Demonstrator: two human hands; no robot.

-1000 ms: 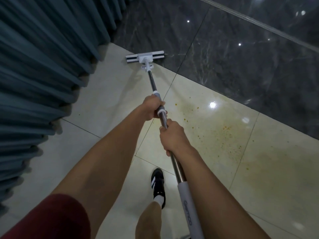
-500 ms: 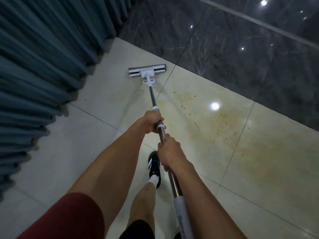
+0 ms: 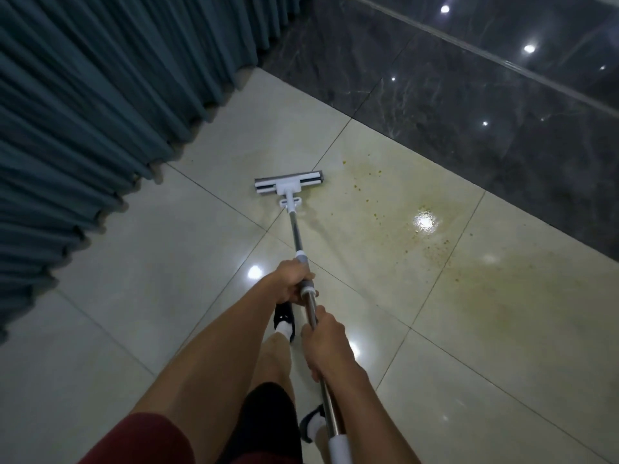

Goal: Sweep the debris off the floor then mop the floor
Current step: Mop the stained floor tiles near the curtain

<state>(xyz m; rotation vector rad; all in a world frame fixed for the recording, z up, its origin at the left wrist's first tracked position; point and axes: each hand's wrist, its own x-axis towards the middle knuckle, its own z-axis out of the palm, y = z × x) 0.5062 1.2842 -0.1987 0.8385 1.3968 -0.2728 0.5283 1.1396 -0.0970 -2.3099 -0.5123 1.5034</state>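
A flat mop with a white and grey head (image 3: 288, 186) rests on the cream tiled floor (image 3: 140, 279), its metal handle (image 3: 296, 235) running back toward me. My left hand (image 3: 290, 282) grips the handle at the grey collar. My right hand (image 3: 323, 341) holds the handle lower down, close behind the left. To the right of the mop head lies a yellowish stain with small orange-brown specks (image 3: 402, 226), spreading toward the far right tiles.
A teal pleated curtain (image 3: 100, 105) hangs along the left, reaching the floor. Dark glossy marble (image 3: 469, 105) runs along the back and right. My feet in black shoes with white socks (image 3: 284, 321) stand under the handle.
The mop head has been drawn back from the dark marble edge toward me across the tile. I have stepped back, and both hands keep their grip.
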